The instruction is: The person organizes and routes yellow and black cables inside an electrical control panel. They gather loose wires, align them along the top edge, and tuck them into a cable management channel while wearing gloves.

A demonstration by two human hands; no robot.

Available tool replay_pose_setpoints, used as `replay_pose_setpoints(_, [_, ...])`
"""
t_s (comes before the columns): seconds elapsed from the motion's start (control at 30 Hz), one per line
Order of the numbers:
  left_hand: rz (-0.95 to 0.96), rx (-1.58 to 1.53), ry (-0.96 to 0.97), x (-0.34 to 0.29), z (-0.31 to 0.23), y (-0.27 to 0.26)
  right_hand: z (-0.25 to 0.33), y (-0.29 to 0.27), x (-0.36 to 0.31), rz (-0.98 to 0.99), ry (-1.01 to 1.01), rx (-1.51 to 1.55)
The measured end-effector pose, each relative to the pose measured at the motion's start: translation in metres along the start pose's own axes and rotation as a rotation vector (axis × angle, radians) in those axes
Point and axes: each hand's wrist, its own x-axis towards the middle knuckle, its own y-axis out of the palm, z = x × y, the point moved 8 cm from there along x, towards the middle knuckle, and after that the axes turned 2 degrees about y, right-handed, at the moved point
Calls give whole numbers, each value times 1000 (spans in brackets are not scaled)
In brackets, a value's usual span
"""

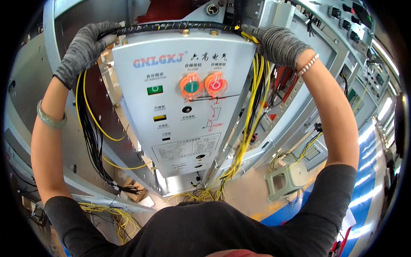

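Note:
A black-wrapped wire harness (171, 28) runs along the top edge of a light grey switchgear panel (141, 103). At its left end, my left hand (83, 49) in a grey knit glove is closed on it, fingertips partly hidden. My right hand (280, 43), gloved alike, is closed on the harness near the panel's top right corner, where yellow wires (256, 73) bend down. The panel carries a green push button (191, 87) and a red push button (215, 85) in orange surrounds. A green indicator window (155, 90) sits to their left.
Black wires (90, 132) hang left of the panel beside a loose yellow wire (96, 118). Metal cabinet frames stand on both sides. A pale plastic stool (287, 177) is on the floor at right, and coiled yellow wires (117, 218) lie low at left.

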Motion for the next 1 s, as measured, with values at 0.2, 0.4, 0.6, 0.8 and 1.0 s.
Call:
replay_pose_setpoints(0.2, [-66, 43, -48, -12, -3, 3, 19, -34, 34, -38, -89, 48])
replay_pose_setpoints(0.4, [11, -10, 6, -6, -11, 1, 31, -28, 69, -68, -50, 98])
replay_pose_setpoints(0.6, [60, -178, -146, -8, -6, 0, 30, 0, 91, -3, -92, 133])
replay_pose_setpoints(0.8, [129, -171, -35, -3, 1, 6, 34, 3, 98, 54, -80, 139])
replay_pose_setpoints(1.0, [106, 65, 113, -2, -8, 1, 40, -16, 88, 105, 17, 253])
